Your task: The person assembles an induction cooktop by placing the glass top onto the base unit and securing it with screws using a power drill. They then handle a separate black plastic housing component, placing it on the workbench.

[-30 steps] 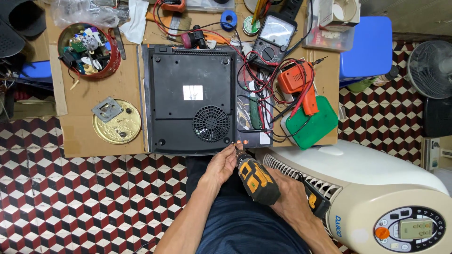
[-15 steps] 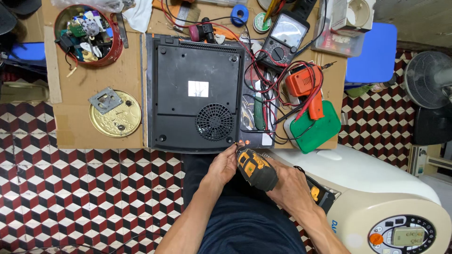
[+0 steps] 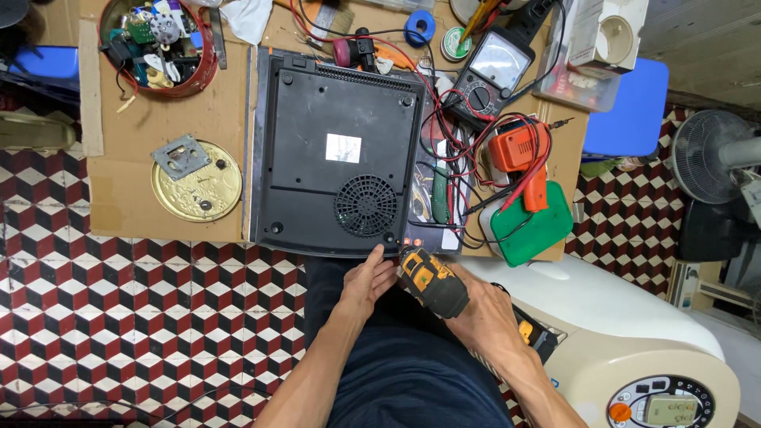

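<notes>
Right now I see the right hand clenched around a black-and-orange cordless driver, its nose pointing toward 11 o'clock at the near right corner of a black appliance that lies face down on the cardboard-covered table. The left hand sits just beside the driver at its 9 o'clock, fingers loosely curled and holding nothing, with the fingertips touching the appliance's near edge (whether they press on it, I cannot tell).

The appliance is a flat, rounded square of matt black plastic. A round fan grille sits at its 5 o'clock, a small white label near its middle, a ribbed vent strip along the far edge, and screw wells at the corners.

At 9 o'clock from the appliance a gold round lid carries a grey metal plate. At 10 o'clock stands a red tin of parts. At 1 o'clock lies a multimeter with red leads trailing toward an orange tool and a green case at 3 o'clock. A white appliance fills the 4 o'clock corner of my view.
</notes>
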